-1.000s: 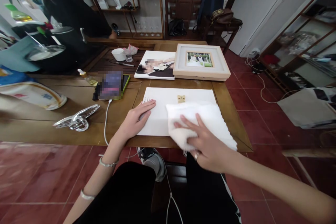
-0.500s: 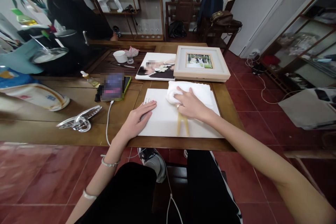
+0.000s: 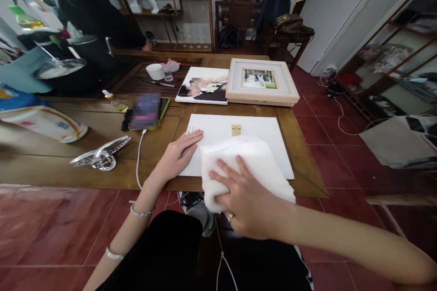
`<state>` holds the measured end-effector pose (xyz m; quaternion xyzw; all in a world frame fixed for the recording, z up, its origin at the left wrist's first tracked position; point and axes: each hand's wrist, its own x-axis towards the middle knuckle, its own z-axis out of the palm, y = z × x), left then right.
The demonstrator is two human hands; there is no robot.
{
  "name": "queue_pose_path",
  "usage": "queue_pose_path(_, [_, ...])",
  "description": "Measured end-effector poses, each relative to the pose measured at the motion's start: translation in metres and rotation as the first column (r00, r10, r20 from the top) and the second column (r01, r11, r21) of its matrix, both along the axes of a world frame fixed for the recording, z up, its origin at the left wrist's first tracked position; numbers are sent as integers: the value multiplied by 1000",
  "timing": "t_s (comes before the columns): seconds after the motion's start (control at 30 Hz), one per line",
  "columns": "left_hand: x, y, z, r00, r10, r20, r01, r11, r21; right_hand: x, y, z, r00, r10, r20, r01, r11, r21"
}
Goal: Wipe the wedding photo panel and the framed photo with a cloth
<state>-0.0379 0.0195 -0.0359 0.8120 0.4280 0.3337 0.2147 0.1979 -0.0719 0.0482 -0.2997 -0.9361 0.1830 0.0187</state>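
Note:
A white flat panel [image 3: 235, 134] lies face down on the wooden table [image 3: 85, 163], with a small brass hanger [image 3: 236, 130] near its far edge. My left hand [image 3: 179, 157] lies flat and open on the panel's left edge, holding it down. My right hand [image 3: 244, 202] presses a white cloth [image 3: 249, 168] onto the panel's near edge, fingers bunched into the cloth. The cloth hangs past the table's front edge.
Beyond the panel lie a photo print [image 3: 205, 84] and a framed photo [image 3: 261, 80]. A phone on a cable [image 3: 146, 110], a silver ornament [image 3: 100, 154], a small bottle [image 3: 114, 100], a white cup [image 3: 154, 71] and a bag [image 3: 44, 120] sit to the left.
My right hand has dragged the cloth from the panel's far edge back to its near edge, uncovering the brass hanger. The left hand has stayed in place.

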Motion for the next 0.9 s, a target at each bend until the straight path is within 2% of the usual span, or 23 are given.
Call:
queue_pose_path(0.1, [0,0,0,1000,4,0,-4,1000,1,-1,21,-2,998,-54,-25,54,998,10])
queue_pose_path(0.27, [1,1,0,1000,0,-4,0,1000,3,-10,87,-10,962,-271,-5,271,959,79])
queue_pose_path(0.37, [0,1,0,1000,2,-5,-2,1000,9,-19,104,-12,939,-345,4,342,932,122])
queue_pose_path(0.43, [0,1,-1,1000,4,-6,-4,1000,9,-24,96,-13,933,-359,18,354,926,132])
queue_pose_path(0.5, [0,1,-1,1000,4,-6,-4,1000,6,-25,75,-14,944,-329,24,323,936,141])
queue_pose_path(0.63, [1,0,0,1000,3,7,-3,1000,4,-20,18,-11,987,-156,26,151,980,128])
queue_pose_path(0.73, [1,0,0,1000,3,14,-3,1000,0,-14,-8,-5,998,-52,27,49,995,83])
queue_pose_path(0.8, [1,0,0,1000,1,11,-1,1000,-5,-12,-8,-3,999,-36,25,35,998,53])
queue_pose_path(0.9, [1,1,-1,1000,1,7,-1,1000,0,-10,16,-2,995,-102,18,101,994,31])
